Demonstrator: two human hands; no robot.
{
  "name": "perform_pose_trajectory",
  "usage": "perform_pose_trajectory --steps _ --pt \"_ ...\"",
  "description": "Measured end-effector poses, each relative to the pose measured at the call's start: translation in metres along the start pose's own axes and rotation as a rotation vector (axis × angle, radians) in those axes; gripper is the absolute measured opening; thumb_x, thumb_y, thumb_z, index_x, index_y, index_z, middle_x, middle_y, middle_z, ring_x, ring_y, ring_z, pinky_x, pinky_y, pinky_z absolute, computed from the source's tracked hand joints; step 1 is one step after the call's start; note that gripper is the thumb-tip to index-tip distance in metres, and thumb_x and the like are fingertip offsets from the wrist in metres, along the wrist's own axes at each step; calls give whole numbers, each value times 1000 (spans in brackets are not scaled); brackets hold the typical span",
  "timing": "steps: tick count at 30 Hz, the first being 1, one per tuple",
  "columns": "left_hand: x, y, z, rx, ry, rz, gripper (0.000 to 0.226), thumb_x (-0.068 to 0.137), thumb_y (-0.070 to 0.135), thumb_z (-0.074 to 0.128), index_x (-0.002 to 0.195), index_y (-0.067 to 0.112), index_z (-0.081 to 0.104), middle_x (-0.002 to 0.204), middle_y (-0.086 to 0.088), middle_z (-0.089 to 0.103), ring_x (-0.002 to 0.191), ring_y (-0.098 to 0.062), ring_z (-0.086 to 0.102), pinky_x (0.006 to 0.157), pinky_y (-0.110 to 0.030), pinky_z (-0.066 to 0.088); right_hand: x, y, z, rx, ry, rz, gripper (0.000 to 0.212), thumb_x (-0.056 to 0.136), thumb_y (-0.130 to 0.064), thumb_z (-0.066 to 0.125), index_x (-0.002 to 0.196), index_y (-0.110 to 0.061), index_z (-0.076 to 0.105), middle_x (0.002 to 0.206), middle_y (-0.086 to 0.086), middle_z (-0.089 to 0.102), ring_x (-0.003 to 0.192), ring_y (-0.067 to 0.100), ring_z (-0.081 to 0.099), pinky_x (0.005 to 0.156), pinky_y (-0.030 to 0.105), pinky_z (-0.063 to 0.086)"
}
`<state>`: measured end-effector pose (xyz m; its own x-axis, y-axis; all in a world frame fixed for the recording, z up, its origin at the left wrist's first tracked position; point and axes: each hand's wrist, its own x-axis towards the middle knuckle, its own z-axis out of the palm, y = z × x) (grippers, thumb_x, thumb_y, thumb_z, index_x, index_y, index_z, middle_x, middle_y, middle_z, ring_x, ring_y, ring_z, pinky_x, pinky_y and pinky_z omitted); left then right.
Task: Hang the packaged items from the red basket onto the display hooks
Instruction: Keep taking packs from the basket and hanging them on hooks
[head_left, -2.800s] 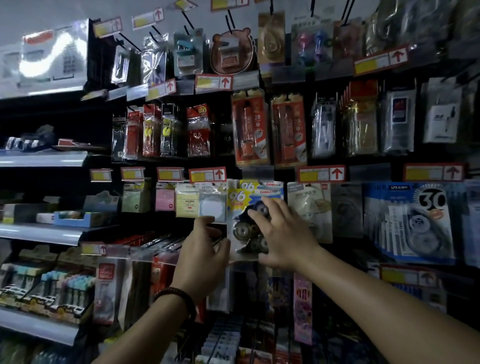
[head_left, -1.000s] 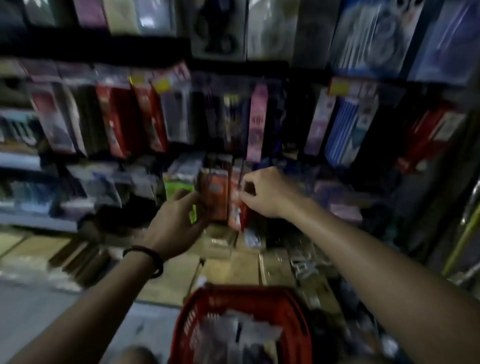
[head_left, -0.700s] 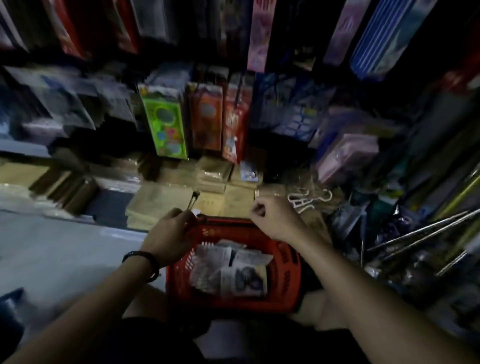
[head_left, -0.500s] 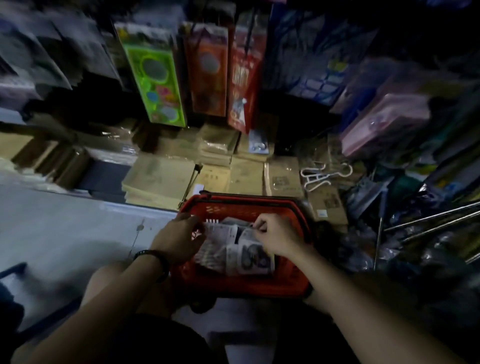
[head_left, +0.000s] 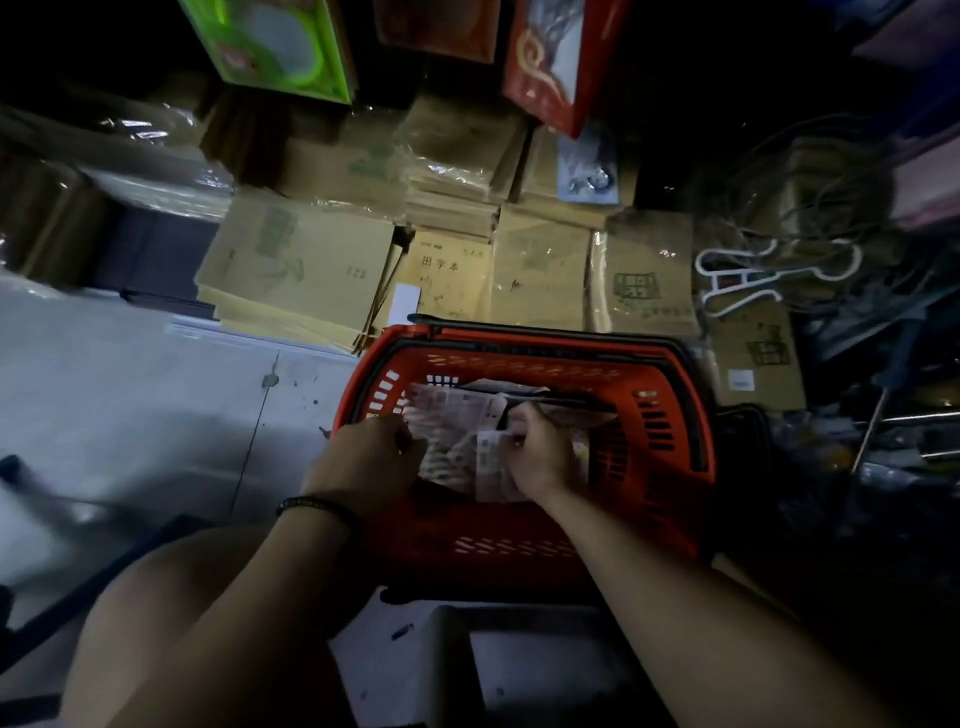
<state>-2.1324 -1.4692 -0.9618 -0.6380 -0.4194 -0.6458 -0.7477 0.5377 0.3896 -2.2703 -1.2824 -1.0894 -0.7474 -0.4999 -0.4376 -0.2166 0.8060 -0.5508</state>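
Red basket (head_left: 519, 358), set low before the person's knees: both grips, lately up at the racks, are now down inside it. The right grip (head_left: 540, 457) pinches one of the packaged items (head_left: 447, 415) lying in the basket. The left grip (head_left: 369, 462) rests on them, closure unclear in the dimness. Next packet apparently being chosen. Brown notebook stacks (head_left: 301, 270) and white hangers (head_left: 753, 275) crowd beyond. The hooks are out of view.

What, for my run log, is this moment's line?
phase: pick; left hand: on clear plastic packets in red plastic basket; right hand: pinching one packet
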Motion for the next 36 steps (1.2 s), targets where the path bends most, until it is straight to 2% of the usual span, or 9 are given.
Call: perform_pose_trajectory --steps 3,6,10,13,18,26,30,32,36 --pt "5 1 6 53 -88 -27 26 106 50 54 104 27 66 91 9 63 84 -13 62 77 -31 49 13 -2 10 59 -30 -3 41 95 -44 57 135 -36 49 105 1 71 93 25 70 72 41 58" --pt "5 2 12 63 -136 -62 31 108 52 48 89 28 58 87 5 59 81 -16 59 76 -33 46 24 -5 22 81 -35 -4 64 93 -48 48 155 -47 35 131 4 69 108 30 70 79 37 55" --pt "4 3 17 74 -184 -103 38 108 59 42 87 29 52 77 9 51 68 -7 50 71 -31 44 31 -9 35 109 82 15 67 98 -29 63 158 -35 34 151 9 55 133 30 56 98 41 52" --pt "5 5 20 51 -198 -111 38 107 61 43 98 28 60 84 7 59 77 -12 62 76 -33 54 34 -10 46 155 130 20 63 96 -26 65 152 -35 39 140 10 61 121 30 62 94 40 54" --pt "7 9 26 63 -201 -70 36 108 54 42 113 26 64 100 4 69 85 -15 68 83 -35 60 36 -12 66 102 38 8 31 88 -25 62 115 -35 51 92 2 72 84 28 71 70 46 60" --pt "10 2 30 72 -177 -75 38 108 58 41 118 28 62 85 11 58 74 -8 59 71 -29 50 42 -19 96 184 68 94 32 89 -13 71 117 -28 67 111 4 77 103 26 73 87 43 61" --pt "9 -1 29 104 -238 0 40 108 58 38 124 29 59 109 -1 72 87 -19 68 81 -34 58 43 -14 99 248 98 142 26 88 -16 74 102 -36 65 95 0 78 88 25 75 79 45 62" --pt "7 2 31 185 -231 -13 39 108 57 38 118 26 60 106 -4 71 92 -23 70 84 -38 59 39 -12 94 258 78 145 25 90 -14 75 93 -36 64 90 -1 77 85 23 74 77 42 61" --pt "11 -2 35 179 -174 -81 51 105 61 42 123 19 65 113 -8 75 99 -29 73 89 -44 61 32 -6 83 232 20 97 19 96 -15 73 85 -26 62 76 -12 65 78 13 65 67 29 43"
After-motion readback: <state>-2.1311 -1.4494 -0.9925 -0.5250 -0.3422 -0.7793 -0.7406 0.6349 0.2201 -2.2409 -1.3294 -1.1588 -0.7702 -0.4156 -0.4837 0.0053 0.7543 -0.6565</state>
